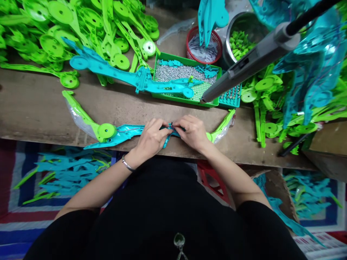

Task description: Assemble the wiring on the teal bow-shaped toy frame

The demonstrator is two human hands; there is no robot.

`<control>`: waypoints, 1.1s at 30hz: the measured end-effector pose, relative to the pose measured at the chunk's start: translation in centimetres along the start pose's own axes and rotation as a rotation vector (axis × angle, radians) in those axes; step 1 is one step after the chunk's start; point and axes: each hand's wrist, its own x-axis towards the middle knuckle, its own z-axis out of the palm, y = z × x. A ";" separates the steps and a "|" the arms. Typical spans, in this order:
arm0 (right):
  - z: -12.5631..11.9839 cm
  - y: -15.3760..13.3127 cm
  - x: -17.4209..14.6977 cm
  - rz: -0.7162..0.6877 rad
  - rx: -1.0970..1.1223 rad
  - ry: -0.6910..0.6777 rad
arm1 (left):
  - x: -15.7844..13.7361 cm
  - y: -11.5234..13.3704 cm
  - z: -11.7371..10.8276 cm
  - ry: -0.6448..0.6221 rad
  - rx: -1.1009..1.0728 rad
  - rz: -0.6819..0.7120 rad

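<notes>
A bow-shaped plastic toy [127, 133], with an open blue shell and lime-green curved limbs, lies along the table's front edge. Clear film covers part of each limb. My left hand [154, 136] is closed at the middle of the blue shell, its thumb and fingers pressed on it. Against its other side, my right hand [193, 130] pinches what looks like a thin dark-red wire [172, 126]. The fingertips of both hands nearly meet there and partly hide the small parts. One green limb [222, 128] shows beyond my right hand.
Behind the hands stands a green tray [187, 99] of screws, with another blue shell [108, 70] across it. A grey electric screwdriver [249, 57] hangs above. Green parts [51, 45] are heaped at the left. A red basket [189, 54] and metal bowl [230, 47] stand behind.
</notes>
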 end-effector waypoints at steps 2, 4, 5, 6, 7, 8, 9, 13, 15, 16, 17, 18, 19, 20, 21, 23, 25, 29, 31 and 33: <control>0.1 -0.1 0.1 0.017 0.017 -0.010 | -0.1 0.2 -0.2 -0.001 0.039 -0.079; 0.1 -0.2 0.3 0.032 0.039 -0.019 | -0.2 0.5 -0.2 0.005 0.052 -0.133; 0.1 -0.3 0.4 0.038 0.049 -0.021 | -0.3 0.7 -0.2 0.005 0.046 -0.148; 0.1 -0.3 0.5 0.043 0.058 -0.023 | -0.3 0.7 -0.1 0.004 0.039 -0.157; 0.0 -0.4 0.6 0.046 0.064 -0.027 | -0.3 0.8 -0.1 0.001 0.033 -0.165; -0.1 -0.5 0.7 0.050 0.065 -0.035 | -0.3 0.9 0.0 -0.003 0.028 -0.170; -0.2 -0.5 0.8 0.052 0.063 -0.048 | -0.3 0.9 0.0 -0.007 0.025 -0.175; -0.4 -0.3 1.1 0.053 0.078 -0.087 | -0.4 0.9 0.1 -0.001 0.009 -0.193; -0.3 -0.1 1.0 0.061 0.132 -0.072 | -0.4 0.9 0.2 0.021 -0.002 -0.193; -0.2 0.1 0.9 0.068 0.162 -0.062 | -0.5 0.9 0.2 0.032 -0.004 -0.190; -0.1 0.2 0.8 0.077 0.187 -0.056 | -0.5 0.9 0.3 0.044 -0.005 -0.187; -0.1 0.2 0.7 0.088 0.202 -0.052 | -0.5 0.9 0.4 0.053 -0.005 -0.182; 0.0 0.3 0.7 0.097 0.209 -0.050 | -0.6 0.9 0.5 0.061 -0.004 -0.177; 0.0 0.3 0.6 0.104 0.209 -0.048 | -0.6 0.9 0.5 0.067 -0.003 -0.172; 0.1 0.3 0.6 0.107 0.204 -0.044 | -0.6 0.9 0.6 0.070 -0.003 -0.170; 0.0 0.1 0.7 0.094 0.196 -0.037 | -0.6 0.9 0.6 0.069 -0.003 -0.174; -0.1 -0.1 0.9 0.076 0.194 -0.039 | -0.6 0.9 0.6 0.064 -0.005 -0.188; -1.0 -0.4 1.7 0.114 0.228 -0.103 | -0.5 1.0 0.6 0.041 -0.010 -0.216; -1.5 -0.3 2.3 0.179 0.317 -0.184 | -0.5 1.1 0.6 0.028 -0.010 -0.227; -1.7 0.2 3.0 0.284 0.446 -0.245 | -0.5 1.0 0.6 0.022 -0.011 -0.228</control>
